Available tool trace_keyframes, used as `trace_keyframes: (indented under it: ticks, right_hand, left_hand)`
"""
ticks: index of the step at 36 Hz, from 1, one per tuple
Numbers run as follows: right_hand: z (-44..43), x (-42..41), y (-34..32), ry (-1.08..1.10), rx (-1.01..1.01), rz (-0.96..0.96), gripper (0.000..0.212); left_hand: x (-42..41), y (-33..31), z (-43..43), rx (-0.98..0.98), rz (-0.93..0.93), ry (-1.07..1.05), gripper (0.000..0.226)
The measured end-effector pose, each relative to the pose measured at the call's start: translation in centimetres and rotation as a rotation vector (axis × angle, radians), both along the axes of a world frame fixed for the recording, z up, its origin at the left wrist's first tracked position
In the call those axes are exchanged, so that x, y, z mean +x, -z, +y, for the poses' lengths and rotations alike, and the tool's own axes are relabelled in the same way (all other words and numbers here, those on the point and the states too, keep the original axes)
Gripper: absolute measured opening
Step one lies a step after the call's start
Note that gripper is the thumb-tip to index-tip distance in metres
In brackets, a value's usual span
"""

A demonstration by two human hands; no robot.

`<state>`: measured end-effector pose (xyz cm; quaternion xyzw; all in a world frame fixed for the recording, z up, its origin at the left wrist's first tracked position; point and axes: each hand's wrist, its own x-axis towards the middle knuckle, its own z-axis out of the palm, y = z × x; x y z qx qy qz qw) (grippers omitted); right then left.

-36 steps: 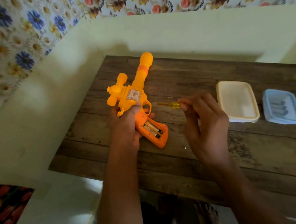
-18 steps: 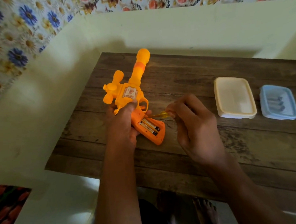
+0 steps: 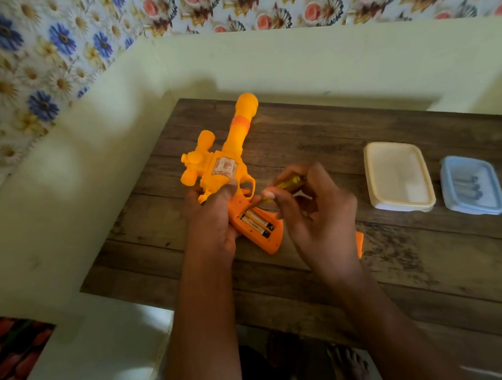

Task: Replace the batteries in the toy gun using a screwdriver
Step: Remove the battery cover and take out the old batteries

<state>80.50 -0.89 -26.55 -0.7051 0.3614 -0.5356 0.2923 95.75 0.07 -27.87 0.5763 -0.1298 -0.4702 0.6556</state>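
My left hand (image 3: 213, 221) and right hand (image 3: 319, 215) are bare, with no gloves, rings or watch that I can see. Both forearms are uncovered up to the near edge of the view, so no sleeves show. My fingers (image 3: 269, 194) have short nails. Near the bottom, bare toes show, blurred.

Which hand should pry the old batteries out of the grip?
Right. The right hand holds the screwdriver beside the open compartment; the left hand is busy steadying the toy gun.
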Motion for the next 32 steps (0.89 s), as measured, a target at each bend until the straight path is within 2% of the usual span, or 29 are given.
trace_keyframes:
  ticks: [4,8,14,20,26,32]
  right_hand:
    - [-0.5,0.9,-0.7,-0.038,-0.043,0.091,0.014]
    - [-1.3,1.3,-1.0,-0.141,-0.004,0.13,0.015]
    - [-4.6,3.1,-2.3,-0.251,-0.04,0.238,0.016]
    - [-6.8,5.1,-3.4,-0.284,-0.005,0.342,0.015]
    - [-8.3,6.0,-4.2,-0.328,0.102,0.452,0.014]
    - [-8.7,6.1,-4.9,-0.348,0.118,0.452,0.015]
  left_hand:
    - [0.3,0.3,-0.1,-0.002,-0.005,-0.007,0.06]
    - [0.4,0.7,-0.4,0.012,0.022,-0.01,0.061]
    - [0.2,0.2,-0.4,-0.064,0.041,0.019,0.045]
    - [0.5,0.5,-0.6,-0.045,0.005,0.056,0.03]
    - [0.7,1.5,-0.6,-0.015,0.056,0.109,0.045]
    - [1.0,1.8,-0.7,-0.028,0.076,0.104,0.044]
